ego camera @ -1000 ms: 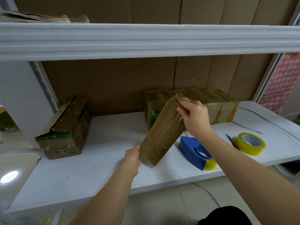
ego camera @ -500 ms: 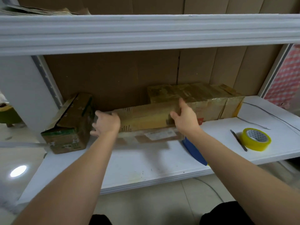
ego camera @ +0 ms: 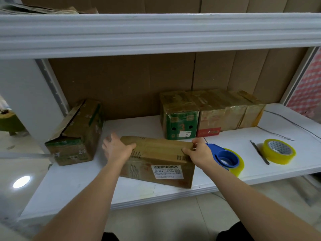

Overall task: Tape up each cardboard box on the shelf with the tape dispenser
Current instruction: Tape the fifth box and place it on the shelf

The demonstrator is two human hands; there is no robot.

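Cardboard box (ego camera: 157,160) lies at the frame's centre on the shelf (ego camera: 69,186), held at both ends.
Positioning looks underway: left hand (ego camera: 116,148) grips its left end, right hand (ego camera: 198,152) curls over its right corner, arms extended. Next, the right must release and reach the blue tape dispenser (ego camera: 224,158) just beside it.

You've laid the labelled cardboard box (ego camera: 157,160) flat near the shelf's (ego camera: 69,185) front edge; left hand (ego camera: 115,148) and right hand (ego camera: 199,153) moved to its ends; blue tape dispenser (ego camera: 224,158) uncovered again.
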